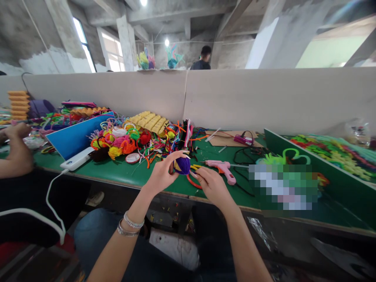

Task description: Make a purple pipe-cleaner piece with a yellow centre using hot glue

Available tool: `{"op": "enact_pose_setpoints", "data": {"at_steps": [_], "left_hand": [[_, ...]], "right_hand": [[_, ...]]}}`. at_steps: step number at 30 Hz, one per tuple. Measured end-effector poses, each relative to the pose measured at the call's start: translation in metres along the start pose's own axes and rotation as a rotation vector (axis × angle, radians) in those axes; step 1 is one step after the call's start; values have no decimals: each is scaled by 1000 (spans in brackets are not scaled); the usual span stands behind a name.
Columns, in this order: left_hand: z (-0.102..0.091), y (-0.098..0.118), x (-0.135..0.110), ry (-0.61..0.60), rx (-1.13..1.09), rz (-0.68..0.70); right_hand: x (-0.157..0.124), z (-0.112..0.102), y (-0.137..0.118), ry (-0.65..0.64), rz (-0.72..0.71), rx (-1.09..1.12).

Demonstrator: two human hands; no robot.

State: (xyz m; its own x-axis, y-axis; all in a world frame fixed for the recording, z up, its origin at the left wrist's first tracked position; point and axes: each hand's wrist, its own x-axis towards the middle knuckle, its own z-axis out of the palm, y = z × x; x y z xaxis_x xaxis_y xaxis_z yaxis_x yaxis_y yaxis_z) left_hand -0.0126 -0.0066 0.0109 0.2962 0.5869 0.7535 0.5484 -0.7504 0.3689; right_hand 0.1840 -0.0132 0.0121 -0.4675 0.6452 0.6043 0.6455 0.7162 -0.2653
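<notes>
Purple piece [183, 166] in grip of left hand [161, 172]; right hand [210, 182] just beside, closure unclear

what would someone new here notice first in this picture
Probably the bright heap of fuzzy pieces on the green table, left of centre beyond the hands. Next comes the small purple ball in the left hand, near the middle, with the right hand close beside it. The pink glue gun also stands out, lying just right of centre.

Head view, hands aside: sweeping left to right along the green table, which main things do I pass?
Blue board → round disc → purple piece → pink glue gun → green upright board.
</notes>
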Motion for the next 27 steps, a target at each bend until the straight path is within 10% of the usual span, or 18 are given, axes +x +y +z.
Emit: {"op": "enact_pose_setpoints", "data": {"at_steps": [12,19,27], "left_hand": [[0,6,-6,253,693,630],[-1,6,-5,398,625,615],[3,0,-9,293,614,522]], "right_hand": [[-2,1,5,72,-149,-186],[-1,-6,-7,104,-198,-196],[-1,-2,-6,59,-192,-261]]}}
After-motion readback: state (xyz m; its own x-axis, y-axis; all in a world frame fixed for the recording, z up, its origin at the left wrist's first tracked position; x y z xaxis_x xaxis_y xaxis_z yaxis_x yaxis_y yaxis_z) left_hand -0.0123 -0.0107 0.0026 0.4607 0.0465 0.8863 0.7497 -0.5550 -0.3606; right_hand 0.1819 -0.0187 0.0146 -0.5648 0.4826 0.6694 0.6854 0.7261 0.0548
